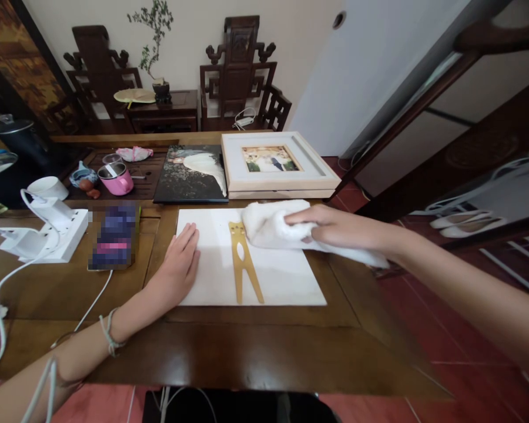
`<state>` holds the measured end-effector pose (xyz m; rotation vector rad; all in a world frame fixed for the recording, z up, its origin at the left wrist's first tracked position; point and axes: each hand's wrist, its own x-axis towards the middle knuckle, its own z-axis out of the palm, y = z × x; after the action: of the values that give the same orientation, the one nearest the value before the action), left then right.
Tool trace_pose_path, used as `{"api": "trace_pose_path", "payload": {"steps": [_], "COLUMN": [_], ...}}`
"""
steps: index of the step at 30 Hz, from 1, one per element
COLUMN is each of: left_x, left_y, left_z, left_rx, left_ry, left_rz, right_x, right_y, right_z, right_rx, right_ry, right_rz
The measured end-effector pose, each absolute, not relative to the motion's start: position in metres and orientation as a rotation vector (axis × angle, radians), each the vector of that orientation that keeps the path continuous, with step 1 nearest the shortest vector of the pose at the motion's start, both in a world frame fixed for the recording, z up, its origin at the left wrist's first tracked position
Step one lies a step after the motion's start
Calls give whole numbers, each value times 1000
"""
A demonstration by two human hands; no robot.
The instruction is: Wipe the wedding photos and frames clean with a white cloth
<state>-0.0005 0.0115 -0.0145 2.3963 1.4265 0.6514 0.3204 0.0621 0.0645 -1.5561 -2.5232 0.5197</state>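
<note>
A flat white board (207,288) lies on the wooden table, with a yellow figure that forks into two legs (242,264) on its middle. My left hand (183,264) rests flat on the board's left side, fingers stretched out and together, holding nothing. A bunched white cloth (268,226) covers the board's upper right part. My right hand (320,226) is closed around the cloth, its fingers partly buried in the folds. One end of the cloth trails right, past the board's edge.
Behind the board lie a dark picture panel (194,176) and stacked light-wood frames (277,188). To the left are a blurred-out phone (114,238), a white power strip (73,235) with cables, and a pink cup (117,182). The table's right edge (401,346) drops to a red tiled floor.
</note>
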Motion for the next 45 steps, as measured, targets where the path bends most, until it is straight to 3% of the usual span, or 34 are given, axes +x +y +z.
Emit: {"api": "trace_pose_path", "payload": {"steps": [3, 8, 13, 19, 30, 36, 45], "left_x": [0, 0, -1, -1, -1, -1, -1], "left_y": [11, 11, 11, 12, 12, 11, 12], "left_z": [-14, -14, -14, -17, -17, -16, -18], "left_rx": [2400, 2403, 2424, 2431, 2433, 2441, 2425], "left_ry": [1429, 1446, 1440, 1434, 1438, 1435, 1433], "left_rz": [642, 631, 643, 651, 662, 653, 648], "right_x": [312, 309, 321, 328, 300, 256, 261], "right_y": [87, 88, 25, -49, 57, 18, -63], "right_z": [65, 57, 57, 86, 61, 59, 91], "right_rx": [-1508, -1488, -1537, -1480, -1398, -1289, -1121], "right_ry": [-2508, -2425, -2447, -2607, -2619, -2788, -2925], "right_rz": [696, 720, 744, 1154, 647, 456, 821]}}
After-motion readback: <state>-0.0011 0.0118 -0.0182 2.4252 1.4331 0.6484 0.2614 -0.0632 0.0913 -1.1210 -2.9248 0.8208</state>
